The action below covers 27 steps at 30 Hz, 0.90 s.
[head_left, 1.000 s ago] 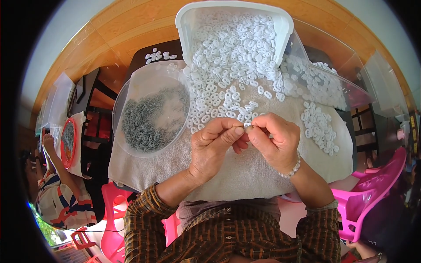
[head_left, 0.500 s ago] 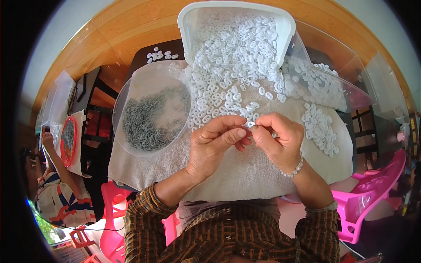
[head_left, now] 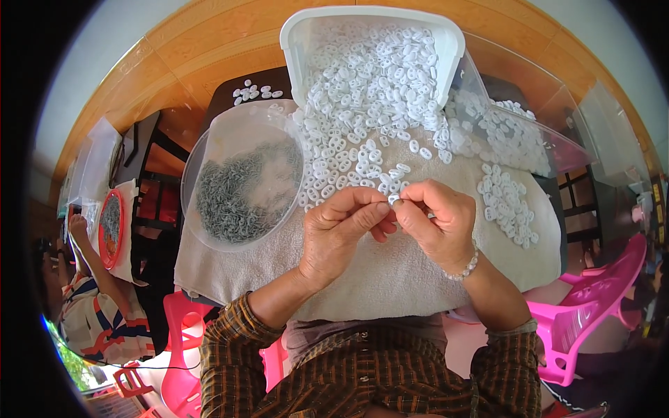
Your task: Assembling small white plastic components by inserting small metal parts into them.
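My left hand (head_left: 340, 230) and my right hand (head_left: 435, 221) meet over a beige towel (head_left: 390, 279), fingertips pinched together on a small white plastic ring piece (head_left: 394, 200). Just beyond my fingers a heap of the same white pieces (head_left: 355, 132) spills out of a tipped white tub (head_left: 373, 42). A clear round dish (head_left: 240, 184) holding several small grey metal clips sits to the left of my left hand. A finished group of white pieces (head_left: 507, 205) lies on the towel to the right.
A clear plastic box (head_left: 512, 132) with more white pieces stands at the right. Pink plastic chairs (head_left: 592, 306) flank me. At far left another person sits by a red dish (head_left: 110, 226). A wooden floor lies beyond the table.
Both hands have stayed together over the towel, fingers shifting only slightly on the small white piece.
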{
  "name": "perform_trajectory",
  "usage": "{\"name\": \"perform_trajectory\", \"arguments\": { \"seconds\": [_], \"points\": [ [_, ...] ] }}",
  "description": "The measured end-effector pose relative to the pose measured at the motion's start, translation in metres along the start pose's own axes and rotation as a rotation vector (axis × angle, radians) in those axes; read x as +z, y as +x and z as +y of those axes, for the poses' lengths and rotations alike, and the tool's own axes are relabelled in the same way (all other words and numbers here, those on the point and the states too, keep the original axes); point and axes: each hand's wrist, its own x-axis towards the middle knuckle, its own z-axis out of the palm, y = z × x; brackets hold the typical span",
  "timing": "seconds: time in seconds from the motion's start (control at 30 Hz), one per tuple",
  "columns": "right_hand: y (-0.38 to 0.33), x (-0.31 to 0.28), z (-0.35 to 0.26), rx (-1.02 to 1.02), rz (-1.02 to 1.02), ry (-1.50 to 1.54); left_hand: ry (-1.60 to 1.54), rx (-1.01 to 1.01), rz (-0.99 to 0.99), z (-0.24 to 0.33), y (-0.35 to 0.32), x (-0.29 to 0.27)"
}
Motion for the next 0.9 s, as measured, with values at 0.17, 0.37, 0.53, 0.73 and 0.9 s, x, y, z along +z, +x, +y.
{"name": "perform_trajectory", "arguments": {
  "seconds": [0.17,0.37,0.53,0.73,0.9],
  "points": [
    [-0.0006,0.0016,0.0010,-0.003,0.005,-0.002,0.012,0.007,0.001,-0.0003,0.0010,-0.0003],
    [-0.0017,0.0019,0.0016,0.064,-0.003,0.081,0.004,0.032,0.017,-0.0026,0.0017,0.0004],
    [-0.0002,0.0022,0.0016,0.113,0.002,0.147,0.009,0.019,0.019,-0.0025,0.0023,0.0012],
    [0.0011,0.0006,0.0002,0.177,-0.029,0.180,0.043,0.002,0.008,-0.0009,0.0022,0.0011],
    [0.0013,-0.0028,0.0040,0.307,0.021,0.336,0.034,-0.040,0.040,0.0009,0.0023,0.0014]
  ]
}}
